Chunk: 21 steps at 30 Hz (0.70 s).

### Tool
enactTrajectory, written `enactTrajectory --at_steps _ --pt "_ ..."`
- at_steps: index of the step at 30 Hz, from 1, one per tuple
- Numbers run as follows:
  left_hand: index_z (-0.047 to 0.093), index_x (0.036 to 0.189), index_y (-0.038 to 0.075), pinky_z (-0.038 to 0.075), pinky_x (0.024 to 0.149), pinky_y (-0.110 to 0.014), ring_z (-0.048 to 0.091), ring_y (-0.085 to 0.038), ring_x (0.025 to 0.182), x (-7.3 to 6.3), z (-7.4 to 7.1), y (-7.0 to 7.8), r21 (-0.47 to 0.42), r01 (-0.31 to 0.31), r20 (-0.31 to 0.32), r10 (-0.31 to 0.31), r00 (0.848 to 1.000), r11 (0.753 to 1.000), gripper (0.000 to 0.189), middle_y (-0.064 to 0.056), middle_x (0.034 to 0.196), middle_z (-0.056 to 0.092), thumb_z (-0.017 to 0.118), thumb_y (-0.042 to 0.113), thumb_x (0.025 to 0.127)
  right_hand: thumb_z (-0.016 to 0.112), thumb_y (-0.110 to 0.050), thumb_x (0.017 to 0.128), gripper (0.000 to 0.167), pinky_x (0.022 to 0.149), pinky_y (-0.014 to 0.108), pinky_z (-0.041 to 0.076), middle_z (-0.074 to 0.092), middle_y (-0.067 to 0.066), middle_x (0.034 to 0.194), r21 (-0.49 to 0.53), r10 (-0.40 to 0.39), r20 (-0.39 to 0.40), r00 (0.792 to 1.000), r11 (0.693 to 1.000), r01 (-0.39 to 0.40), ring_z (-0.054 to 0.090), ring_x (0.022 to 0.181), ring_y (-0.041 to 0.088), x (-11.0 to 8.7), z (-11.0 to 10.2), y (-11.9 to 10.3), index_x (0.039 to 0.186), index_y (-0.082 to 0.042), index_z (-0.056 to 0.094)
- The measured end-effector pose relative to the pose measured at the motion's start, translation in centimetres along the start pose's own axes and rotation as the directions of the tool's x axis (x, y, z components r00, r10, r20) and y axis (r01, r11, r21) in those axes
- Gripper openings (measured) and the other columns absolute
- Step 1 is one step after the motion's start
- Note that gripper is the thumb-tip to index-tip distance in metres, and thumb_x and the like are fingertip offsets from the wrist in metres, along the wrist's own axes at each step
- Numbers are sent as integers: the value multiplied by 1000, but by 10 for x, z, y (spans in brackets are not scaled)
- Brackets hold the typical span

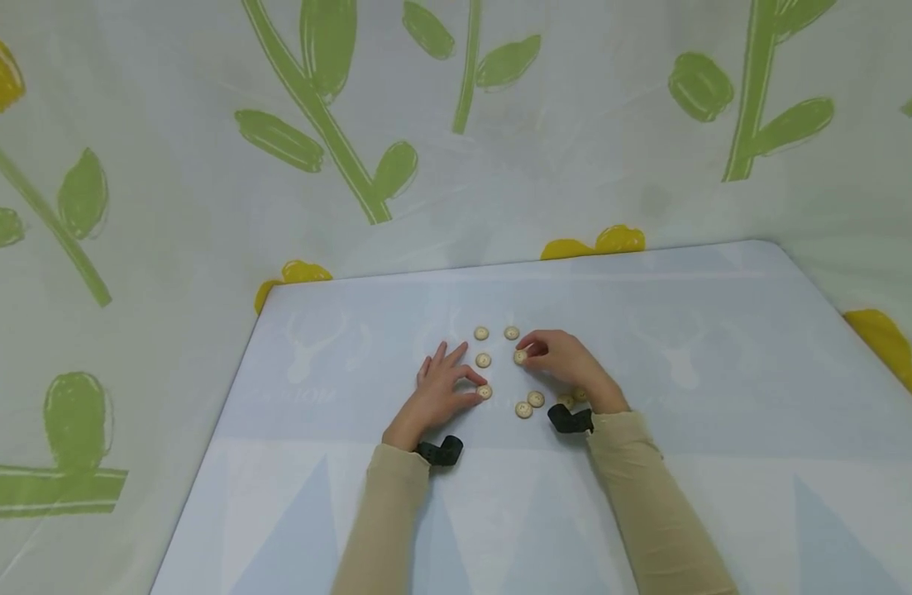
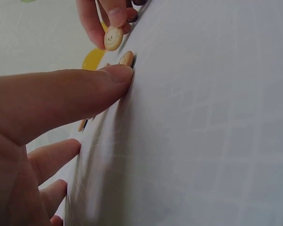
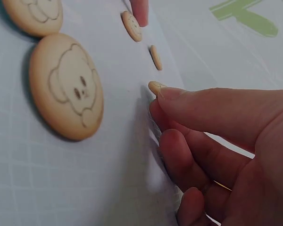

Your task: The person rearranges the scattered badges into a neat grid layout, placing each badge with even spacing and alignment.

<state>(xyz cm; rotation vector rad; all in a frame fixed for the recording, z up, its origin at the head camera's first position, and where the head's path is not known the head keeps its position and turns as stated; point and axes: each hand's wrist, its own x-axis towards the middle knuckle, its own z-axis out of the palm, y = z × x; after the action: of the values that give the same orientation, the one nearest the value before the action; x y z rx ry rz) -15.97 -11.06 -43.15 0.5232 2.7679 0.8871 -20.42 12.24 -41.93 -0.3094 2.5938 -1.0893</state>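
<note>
Several round, tan, biscuit-like discs with an animal face drawn on top lie on the table. My left hand (image 1: 444,395) pinches one disc (image 1: 484,392) at its edge between thumb and index finger, low at the tabletop, its other fingers spread. Farther to the right, my right hand (image 1: 567,357) pinches another disc (image 1: 520,357) between thumb and fingertips, the remaining fingers curled under. The left wrist view shows that right-hand disc (image 2: 114,38) tilted, face outward. Beyond the hands sit a disc (image 1: 483,360) and two more, one of them the far-left disc (image 1: 481,333).
Nearer me lie two touching discs, a front one (image 1: 523,410) and a back one (image 1: 536,399). Under the right wrist more discs (image 1: 580,395) are partly hidden by the black wrist camera (image 1: 570,419). The pale patterned table (image 1: 314,512) ends at a leaf-print backdrop (image 1: 456,207).
</note>
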Motion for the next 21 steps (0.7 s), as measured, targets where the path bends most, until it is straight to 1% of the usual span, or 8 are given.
enactTrajectory --at_steps 5,10,15,21 --pt "64 89 29 -2 103 -48 -2 -25 135 -2 1 -1 -6 -3 -6 3 1000 1000 11 -1 146 21 67 31 78 62 -17 82 18 78 36 40 59 2 90 -38 4 -10 1000 999 -4 51 85 19 0 4 -3 100 -16 62" --pt "63 88 30 -3 103 -48 -2 -25 135 0 1 0 -15 0 -7 0 1000 1000 11 0 146 21 67 30 78 62 -16 82 17 75 35 40 58 1 86 -73 -3 -27 1000 997 1 50 82 19 -2 3 -6 99 -15 61" --pt "63 89 30 -3 103 -48 -2 -25 135 0 0 1 -17 -1 -11 1 1000 1000 11 0 147 21 67 31 78 63 -16 81 17 71 34 39 57 1 83 -78 -11 -39 999 997 8 49 78 19 -2 3 -8 98 -14 61" --pt "64 88 30 -3 103 -49 -2 -25 135 0 0 2 -13 13 -4 -13 1000 1000 11 0 147 21 67 30 78 64 -18 81 16 71 33 38 56 1 81 -89 -13 -46 999 996 9 49 77 19 -2 5 -9 97 -14 62"
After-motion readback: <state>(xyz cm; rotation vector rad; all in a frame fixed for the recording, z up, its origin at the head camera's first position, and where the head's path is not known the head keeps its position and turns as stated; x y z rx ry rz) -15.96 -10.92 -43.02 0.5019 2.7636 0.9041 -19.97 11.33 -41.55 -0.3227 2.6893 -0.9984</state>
